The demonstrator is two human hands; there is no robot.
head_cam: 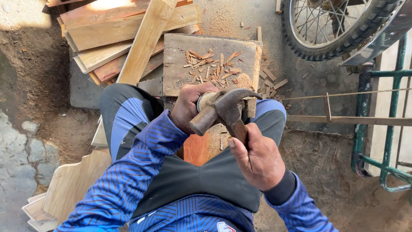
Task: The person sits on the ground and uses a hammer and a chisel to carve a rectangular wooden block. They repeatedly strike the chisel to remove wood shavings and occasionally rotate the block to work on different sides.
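Your right hand [257, 159] was closed around the wooden handle of a claw hammer [223, 111], thumb laid along the shaft. The rusty steel head sat at about 11 o'clock from that hand, its striking face toward 8 o'clock and its curved claw toward 2 o'clock. Your left hand [189, 105] was wrapped around a small round wooden piece [206, 99], which lay just behind the hammer head; whether the two touched could not be told.

Both hands hovered over your knees, above an upright reddish board [198, 148] held between your legs. At 12 o'clock from the hands lay a thick wooden block [180, 77], its top strewn with wood chips [214, 66] and sawdust. A stack of planks [111, 34] lay at 10 o'clock, with one long plank [146, 41] leaning across it. A motorcycle wheel [334, 25] stood at 2 o'clock, and a green metal frame [386, 129] at 3 o'clock.
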